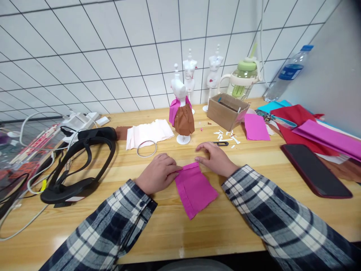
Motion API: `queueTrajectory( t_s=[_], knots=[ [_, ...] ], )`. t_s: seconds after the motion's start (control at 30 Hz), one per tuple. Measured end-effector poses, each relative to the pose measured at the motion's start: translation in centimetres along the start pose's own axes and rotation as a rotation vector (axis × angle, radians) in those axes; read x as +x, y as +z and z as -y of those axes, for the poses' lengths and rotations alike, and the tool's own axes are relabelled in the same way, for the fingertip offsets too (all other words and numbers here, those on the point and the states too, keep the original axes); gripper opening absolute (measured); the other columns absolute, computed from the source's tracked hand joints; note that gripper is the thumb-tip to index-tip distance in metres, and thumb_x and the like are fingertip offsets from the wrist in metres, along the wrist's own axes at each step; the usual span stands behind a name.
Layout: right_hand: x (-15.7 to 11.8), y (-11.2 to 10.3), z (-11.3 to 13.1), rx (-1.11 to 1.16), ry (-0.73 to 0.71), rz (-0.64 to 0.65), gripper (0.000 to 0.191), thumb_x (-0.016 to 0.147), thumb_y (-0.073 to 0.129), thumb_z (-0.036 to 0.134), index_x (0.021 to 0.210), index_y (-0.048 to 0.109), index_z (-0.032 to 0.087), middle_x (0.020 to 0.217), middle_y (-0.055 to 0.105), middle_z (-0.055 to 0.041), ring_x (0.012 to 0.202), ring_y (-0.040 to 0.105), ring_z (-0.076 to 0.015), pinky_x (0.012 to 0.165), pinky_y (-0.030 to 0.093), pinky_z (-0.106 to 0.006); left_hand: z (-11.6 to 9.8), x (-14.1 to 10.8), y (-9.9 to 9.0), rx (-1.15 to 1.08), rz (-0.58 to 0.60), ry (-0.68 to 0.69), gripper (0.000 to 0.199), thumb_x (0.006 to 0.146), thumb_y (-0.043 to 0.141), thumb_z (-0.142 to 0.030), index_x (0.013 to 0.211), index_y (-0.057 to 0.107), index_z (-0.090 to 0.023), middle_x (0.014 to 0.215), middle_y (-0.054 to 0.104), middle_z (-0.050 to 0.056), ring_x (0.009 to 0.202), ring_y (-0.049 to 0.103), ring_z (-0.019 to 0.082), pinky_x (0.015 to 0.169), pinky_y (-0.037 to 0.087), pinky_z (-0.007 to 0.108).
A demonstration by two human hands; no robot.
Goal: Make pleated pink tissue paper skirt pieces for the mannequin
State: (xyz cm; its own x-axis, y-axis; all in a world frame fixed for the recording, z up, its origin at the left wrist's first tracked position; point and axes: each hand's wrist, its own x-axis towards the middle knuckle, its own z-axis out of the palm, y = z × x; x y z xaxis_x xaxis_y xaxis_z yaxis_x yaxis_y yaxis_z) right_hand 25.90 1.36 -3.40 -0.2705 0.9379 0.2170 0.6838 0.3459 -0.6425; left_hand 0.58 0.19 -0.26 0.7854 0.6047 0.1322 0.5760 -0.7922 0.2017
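Head camera: what is the broadest thing in it?

— A wooden counter (158,241). A black headset (100,133) lies on its left side, and near the tiled wall (126,75) stands a white dress form (178,88) wearing magenta and brown fabric.

— And the two hands?

— Both are over the middle of the counter. The left grip (158,174) has its fingertips at the upper left corner of a magenta cloth (199,190), thumb and forefinger close together; I cannot tell whether they pinch it. The right grip (216,160) is wide, its thumb well parted from the curved fingers.

— Where does the cloth lie, then?

— On the counter, its folded top edge between the two grips, the remainder spreading toward the person. The right thumb is at the upper right corner; touching or just beside, I cannot tell.

— Anything smaller?

— A thin ring (146,157) beyond the left grip, a dark cutter (222,143) just past the right one, then white scraps (220,135) behind that.
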Motion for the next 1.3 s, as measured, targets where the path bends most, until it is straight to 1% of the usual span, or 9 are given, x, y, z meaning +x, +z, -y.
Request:
queueTrajectory(
  t_s=[0.27,0.4,0.5,0.6,0.73,0.9,1.13,1.23,1.3],
  knots=[
    [0.2,-1.1,0.4,-0.021,-0.109,-0.056,0.012,0.083,0.062,0.019,0.095,0.065,0.019,0.088,0.066,-0.0032,0.084,0.058,-0.0170,0.076,0.042,-0.029,0.8,-0.1,0.7,-0.106,-0.126,-0.128,0.028,0.095,0.048,-0.024,0.116,0.066,-0.021,0.088,0.069,0.006,0.085,0.060,0.020,0.081,0.044,0.036],
    [-0.4,-1.1,1.6,-0.031,-0.202,0.061,0.009,0.084,0.060,0.019,0.090,0.067,0.020,0.078,0.065,-0.0009,0.074,0.057,-0.0151,0.069,0.041,-0.027,0.9,-0.2,0.9,-0.072,-0.204,-0.209,0.027,0.094,0.051,-0.030,0.114,0.067,-0.021,0.091,0.070,0.007,0.087,0.060,0.020,0.082,0.045,0.037],
    [-0.9,-0.8,2.3,-0.102,-0.273,0.199,0.011,0.086,0.059,0.021,0.090,0.069,0.021,0.079,0.067,-0.0013,0.076,0.058,-0.0163,0.069,0.041,-0.028,2.0,-0.9,-0.1,0.019,-0.249,-0.362,0.032,0.091,0.055,-0.039,0.114,0.067,-0.021,0.100,0.069,0.009,0.094,0.061,0.023,0.085,0.047,0.039],
    [-1.2,-0.3,2.7,-0.168,-0.309,0.301,0.016,0.090,0.054,0.024,0.094,0.069,0.022,0.088,0.069,-0.0035,0.086,0.060,-0.0184,0.075,0.042,-0.030,4.0,-2.4,-1.8,0.182,-0.178,-0.500,0.023,0.087,0.055,-0.034,0.100,0.070,-0.023,0.098,0.069,0.008,0.094,0.061,0.026,0.085,0.047,0.040],
    [-1.5,0.2,3.3,-0.204,-0.243,0.326,0.018,0.092,0.052,0.024,0.098,0.068,0.022,0.093,0.068,-0.0047,0.090,0.061,-0.0187,0.076,0.044,-0.030,6.2,-4.4,-3.0,0.373,-0.086,-0.670,0.027,0.079,0.059,-0.033,0.103,0.067,-0.022,0.098,0.070,0.009,0.095,0.062,0.031,0.081,0.046,0.042],
    [-1.7,0.2,3.8,-0.226,-0.192,0.335,0.021,0.092,0.052,0.026,0.108,0.066,0.022,0.100,0.068,-0.0052,0.091,0.062,-0.0199,0.076,0.044,-0.030,5.8,-3.8,-2.5,0.324,-0.035,-0.595,0.018,0.086,0.052,-0.032,0.083,0.067,-0.022,0.089,0.070,0.008,0.090,0.063,0.030,0.079,0.044,0.041],
    [-1.6,0.1,3.8,-0.271,-0.185,0.293,0.022,0.093,0.051,0.027,0.107,0.068,0.024,0.097,0.069,-0.0054,0.088,0.063,-0.0195,0.073,0.044,-0.030,2.0,-1.6,-1.3,-0.249,-0.236,-0.511,0.017,0.094,0.045,-0.035,0.091,0.054,-0.021,0.085,0.068,0.003,0.079,0.063,0.019,0.072,0.049,0.032],
    [-1.7,0.0,4.1,-0.215,-0.185,0.180,0.020,0.094,0.051,0.028,0.104,0.068,0.024,0.093,0.069,-0.0039,0.085,0.063,-0.0186,0.072,0.044,-0.029,0.2,-1.3,-1.0,-0.348,-0.286,-0.463,0.015,0.094,0.048,-0.034,0.093,0.055,-0.021,0.083,0.067,0.002,0.077,0.062,0.017,0.073,0.050,0.029],
    [-1.8,-0.2,4.5,-0.147,-0.174,0.042,0.022,0.094,0.052,0.030,0.109,0.066,0.023,0.092,0.069,-0.0040,0.083,0.063,-0.0183,0.072,0.044,-0.030,-0.8,-1.2,-0.8,-0.382,-0.322,-0.398,0.013,0.093,0.050,-0.033,0.092,0.056,-0.021,0.083,0.065,0.001,0.078,0.061,0.015,0.082,0.050,0.031]
  ],
)
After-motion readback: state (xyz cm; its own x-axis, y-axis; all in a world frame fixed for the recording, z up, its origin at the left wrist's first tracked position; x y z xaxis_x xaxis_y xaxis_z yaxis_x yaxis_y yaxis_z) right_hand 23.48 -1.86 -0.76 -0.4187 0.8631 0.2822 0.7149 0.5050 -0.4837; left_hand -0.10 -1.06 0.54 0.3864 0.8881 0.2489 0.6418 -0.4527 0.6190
